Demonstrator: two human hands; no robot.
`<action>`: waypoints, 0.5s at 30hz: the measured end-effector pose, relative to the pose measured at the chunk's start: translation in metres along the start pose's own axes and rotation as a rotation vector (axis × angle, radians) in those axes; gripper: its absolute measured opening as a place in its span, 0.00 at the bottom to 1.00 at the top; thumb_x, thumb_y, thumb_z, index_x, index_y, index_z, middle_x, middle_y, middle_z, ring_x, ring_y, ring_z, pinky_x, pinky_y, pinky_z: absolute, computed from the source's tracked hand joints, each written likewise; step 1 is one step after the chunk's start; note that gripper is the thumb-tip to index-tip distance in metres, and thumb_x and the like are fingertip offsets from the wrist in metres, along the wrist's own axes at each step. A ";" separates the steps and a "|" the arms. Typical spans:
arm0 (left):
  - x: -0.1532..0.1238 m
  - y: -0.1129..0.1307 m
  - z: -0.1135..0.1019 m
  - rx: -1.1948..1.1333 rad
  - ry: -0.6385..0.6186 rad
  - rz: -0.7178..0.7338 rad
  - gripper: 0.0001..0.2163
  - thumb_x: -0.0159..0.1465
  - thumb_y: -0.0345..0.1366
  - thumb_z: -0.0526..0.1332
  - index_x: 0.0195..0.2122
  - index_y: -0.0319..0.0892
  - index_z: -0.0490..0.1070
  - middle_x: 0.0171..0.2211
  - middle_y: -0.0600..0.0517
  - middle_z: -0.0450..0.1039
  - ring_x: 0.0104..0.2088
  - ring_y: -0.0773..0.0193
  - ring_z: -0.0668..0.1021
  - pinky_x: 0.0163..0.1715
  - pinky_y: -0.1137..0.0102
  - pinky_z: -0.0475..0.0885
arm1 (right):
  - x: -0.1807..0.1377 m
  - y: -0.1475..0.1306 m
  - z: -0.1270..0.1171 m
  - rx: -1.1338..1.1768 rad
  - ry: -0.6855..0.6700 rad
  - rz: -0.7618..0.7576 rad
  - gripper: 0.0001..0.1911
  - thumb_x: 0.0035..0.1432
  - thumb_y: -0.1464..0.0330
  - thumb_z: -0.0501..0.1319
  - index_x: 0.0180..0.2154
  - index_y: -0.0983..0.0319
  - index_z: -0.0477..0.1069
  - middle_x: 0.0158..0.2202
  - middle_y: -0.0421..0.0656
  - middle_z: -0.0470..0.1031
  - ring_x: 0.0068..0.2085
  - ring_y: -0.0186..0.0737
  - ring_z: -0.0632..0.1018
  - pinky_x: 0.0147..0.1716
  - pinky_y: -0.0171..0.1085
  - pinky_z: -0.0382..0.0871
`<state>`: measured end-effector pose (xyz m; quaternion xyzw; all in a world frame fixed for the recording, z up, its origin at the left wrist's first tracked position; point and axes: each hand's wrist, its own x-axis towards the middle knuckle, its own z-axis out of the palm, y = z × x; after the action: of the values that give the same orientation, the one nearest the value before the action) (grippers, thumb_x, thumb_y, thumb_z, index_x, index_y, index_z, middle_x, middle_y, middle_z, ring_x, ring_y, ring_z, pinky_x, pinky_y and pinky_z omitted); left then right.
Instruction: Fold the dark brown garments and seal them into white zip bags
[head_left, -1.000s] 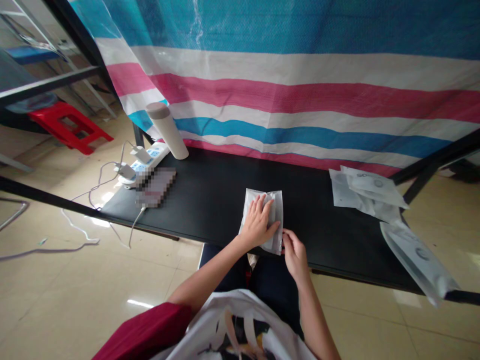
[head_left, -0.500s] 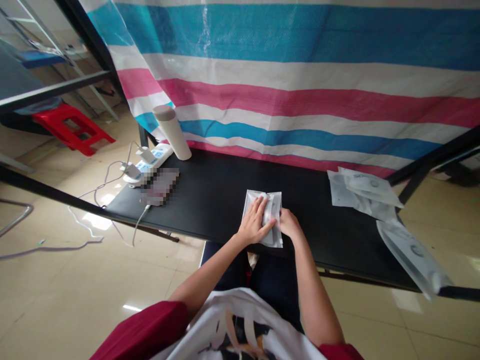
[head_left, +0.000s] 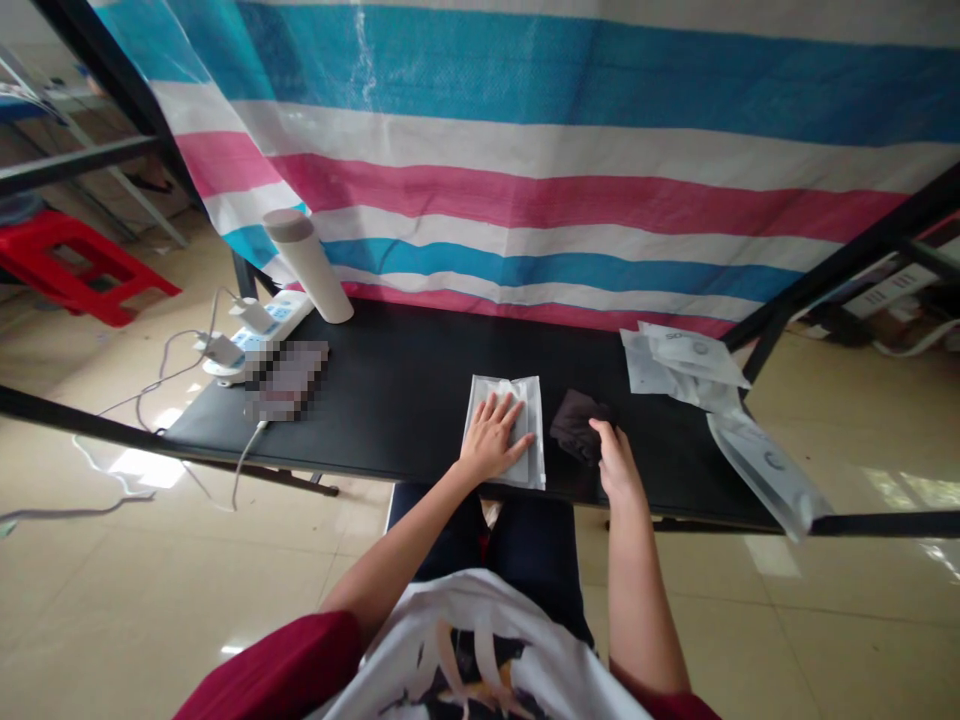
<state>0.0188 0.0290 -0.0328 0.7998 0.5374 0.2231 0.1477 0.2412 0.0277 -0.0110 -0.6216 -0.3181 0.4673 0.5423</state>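
Observation:
My left hand [head_left: 492, 440] lies flat with spread fingers on a translucent plastic pouch [head_left: 519, 428] near the front edge of the black table [head_left: 405, 390]. Just right of the pouch, my right hand [head_left: 613, 460] grips a dark crumpled cloth item [head_left: 576, 424] that rests on the table top. The pouch looks flat under my palm.
A pile of several similar pouches [head_left: 690, 372] lies at the table's right end, one pouch [head_left: 765, 472] hanging over the front edge. At the left stand a white tumbler [head_left: 306, 264], a power strip [head_left: 255, 330] with cables and a blurred flat object [head_left: 285, 378]. A striped tarp [head_left: 525, 160] hangs behind.
My right hand moved from the pouch's right edge out to the right, and the dark cloth item now shows beside the pouch in its grip. My left hand stayed pressed on the pouch.

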 end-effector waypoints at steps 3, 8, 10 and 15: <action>0.001 0.003 0.003 0.076 -0.026 0.027 0.30 0.65 0.53 0.55 0.65 0.44 0.60 0.69 0.45 0.54 0.69 0.39 0.53 0.66 0.46 0.51 | -0.003 -0.003 0.001 0.089 -0.027 0.028 0.18 0.45 0.59 0.68 0.38 0.60 0.77 0.36 0.42 0.83 0.42 0.48 0.82 0.41 0.41 0.76; 0.004 0.005 0.004 0.007 0.017 0.023 0.28 0.66 0.50 0.56 0.63 0.42 0.61 0.67 0.43 0.58 0.68 0.40 0.54 0.66 0.46 0.52 | -0.005 -0.002 0.021 0.066 -0.136 0.027 0.21 0.43 0.58 0.70 0.39 0.61 0.77 0.37 0.43 0.82 0.41 0.48 0.82 0.40 0.41 0.77; 0.004 0.003 -0.001 -0.123 0.080 -0.009 0.25 0.68 0.47 0.53 0.62 0.41 0.61 0.63 0.42 0.64 0.66 0.46 0.60 0.65 0.50 0.56 | -0.007 0.000 0.028 0.025 -0.157 0.031 0.22 0.44 0.55 0.70 0.39 0.62 0.78 0.38 0.44 0.82 0.43 0.49 0.81 0.38 0.40 0.77; -0.002 -0.011 -0.025 -0.400 0.266 -0.079 0.23 0.69 0.46 0.52 0.62 0.44 0.56 0.56 0.43 0.69 0.57 0.54 0.72 0.59 0.56 0.66 | -0.012 0.002 0.037 -0.020 -0.174 0.002 0.26 0.47 0.51 0.68 0.43 0.62 0.77 0.43 0.45 0.80 0.47 0.49 0.78 0.33 0.38 0.77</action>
<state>-0.0037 0.0314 -0.0169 0.6965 0.5282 0.4223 0.2399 0.2023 0.0303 -0.0087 -0.5845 -0.3680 0.5168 0.5057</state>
